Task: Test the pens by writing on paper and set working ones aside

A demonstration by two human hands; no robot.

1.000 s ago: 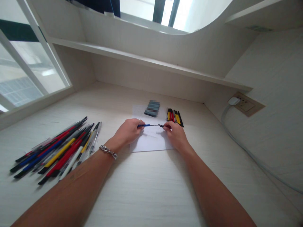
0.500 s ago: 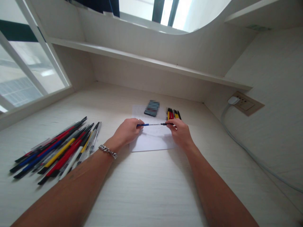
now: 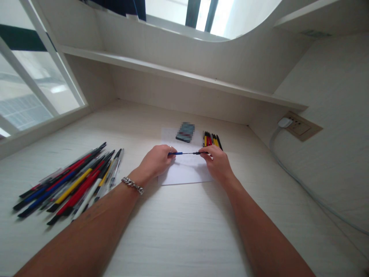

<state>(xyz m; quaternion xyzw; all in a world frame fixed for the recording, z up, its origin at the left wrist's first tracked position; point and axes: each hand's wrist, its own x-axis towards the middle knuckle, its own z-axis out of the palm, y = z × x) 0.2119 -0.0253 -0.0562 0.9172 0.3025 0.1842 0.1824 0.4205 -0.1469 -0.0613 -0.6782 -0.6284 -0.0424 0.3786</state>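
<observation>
Above a sheet of white paper (image 3: 184,177), my left hand (image 3: 155,158) is closed on a blue pen barrel (image 3: 178,153). Opposite it, my right hand (image 3: 218,161) pinches a black pen part (image 3: 196,153) between thumb and fingers. A thin refill (image 3: 187,153) bridges the short gap between the two, all in one level line. Whether the refill is fixed to the black part I cannot tell. Just beyond my right hand lies a small row of pens (image 3: 211,138) in black, red and yellow.
To the left of my left forearm lies a large pile of pens (image 3: 75,181) in several colours. A phone (image 3: 185,132), blurred out, rests at the paper's far edge. On the right wall a white plug with a cable (image 3: 285,122) sits in a socket (image 3: 302,129). A shelf (image 3: 184,77) spans the back.
The blue barrel and the black part have come closer together, so less of the refill shows between them. My right hand has shifted slightly left.
</observation>
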